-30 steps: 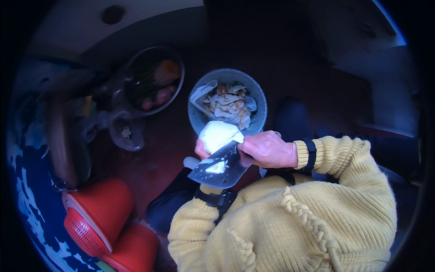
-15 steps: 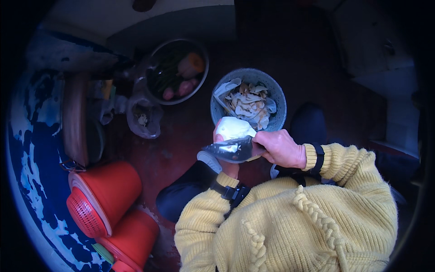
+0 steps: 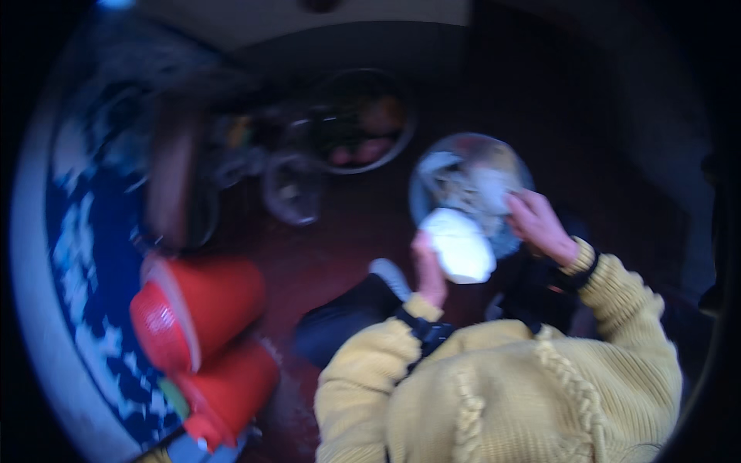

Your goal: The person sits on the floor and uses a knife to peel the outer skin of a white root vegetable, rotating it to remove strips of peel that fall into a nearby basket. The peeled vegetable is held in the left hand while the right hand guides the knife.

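Note:
My left hand (image 3: 430, 272) grips a large, pale white peeled vegetable (image 3: 461, 248) from its left side; its exact kind is not clear. Higher and to the right, my right hand (image 3: 543, 229) is closed around what was a wide-bladed kitchen knife half a second ago. Its blade (image 3: 494, 179) is now a pale smear over the waste bin, apart from the vegetable. That blue-grey bin (image 3: 417, 193) stands just beyond both hands, with whitish peelings and a piece of plastic in it. The handle is hidden in my fist.
A metal basin (image 3: 412, 127) of green stalks with pinkish and orange produce sits on the floor at far left. Beside it lies a clear plastic bag (image 3: 293, 197). Red buckets (image 3: 224, 297) lie tipped at left, near a wooden board (image 3: 176, 174) and a peeling blue wall.
The knife has left the vegetable and swung forward and right over the bin with my right hand. My left hand has turned the vegetable. The whole view has shifted and blurred.

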### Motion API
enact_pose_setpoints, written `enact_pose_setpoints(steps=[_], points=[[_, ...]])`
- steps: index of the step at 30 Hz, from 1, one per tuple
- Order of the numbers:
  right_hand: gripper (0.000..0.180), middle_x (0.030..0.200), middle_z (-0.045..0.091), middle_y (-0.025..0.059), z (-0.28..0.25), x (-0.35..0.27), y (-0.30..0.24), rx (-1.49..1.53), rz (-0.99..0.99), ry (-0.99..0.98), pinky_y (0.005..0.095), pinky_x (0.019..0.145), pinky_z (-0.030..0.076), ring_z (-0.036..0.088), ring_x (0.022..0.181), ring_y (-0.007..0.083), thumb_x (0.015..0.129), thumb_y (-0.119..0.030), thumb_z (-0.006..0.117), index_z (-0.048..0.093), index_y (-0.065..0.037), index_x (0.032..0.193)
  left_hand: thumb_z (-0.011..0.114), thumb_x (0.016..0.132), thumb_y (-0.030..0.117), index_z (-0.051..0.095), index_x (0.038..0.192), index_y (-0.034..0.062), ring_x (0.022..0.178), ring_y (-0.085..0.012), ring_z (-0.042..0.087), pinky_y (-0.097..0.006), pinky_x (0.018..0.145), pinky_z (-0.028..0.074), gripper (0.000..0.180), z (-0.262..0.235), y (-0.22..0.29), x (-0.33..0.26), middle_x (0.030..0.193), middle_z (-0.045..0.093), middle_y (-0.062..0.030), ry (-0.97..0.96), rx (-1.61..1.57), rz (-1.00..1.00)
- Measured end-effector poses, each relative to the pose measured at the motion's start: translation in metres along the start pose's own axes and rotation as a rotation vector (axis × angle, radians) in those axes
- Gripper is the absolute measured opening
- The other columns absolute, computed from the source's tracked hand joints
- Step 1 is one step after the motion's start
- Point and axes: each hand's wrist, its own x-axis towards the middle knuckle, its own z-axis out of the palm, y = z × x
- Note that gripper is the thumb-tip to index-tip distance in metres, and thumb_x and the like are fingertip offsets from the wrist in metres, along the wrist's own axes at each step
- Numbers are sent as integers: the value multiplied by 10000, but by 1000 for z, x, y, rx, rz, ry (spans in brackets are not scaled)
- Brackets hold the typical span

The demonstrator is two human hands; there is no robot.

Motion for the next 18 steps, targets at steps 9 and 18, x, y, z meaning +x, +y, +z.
enact_pose_setpoints(steps=[9,18], points=[[291,961,688,154,14,-3,28,-427,-473,59,351,765,500,624,809,225,989,-36,526,557,29,1272,390,954,709,384,1490,47,1260,-242,529,-365,1041,422,852,0,-29,13,1382,537,-162,-104,106,-232],[521,1236,623,117,35,30,45,-282,-428,-314,351,993,449,596,1088,238,852,65,530,514,-6,1368,106,755,971,300,1541,205,1196,-363,585,-617,789,540,1115,3,-11,-3,1322,579,-193,-334,206,-519]])
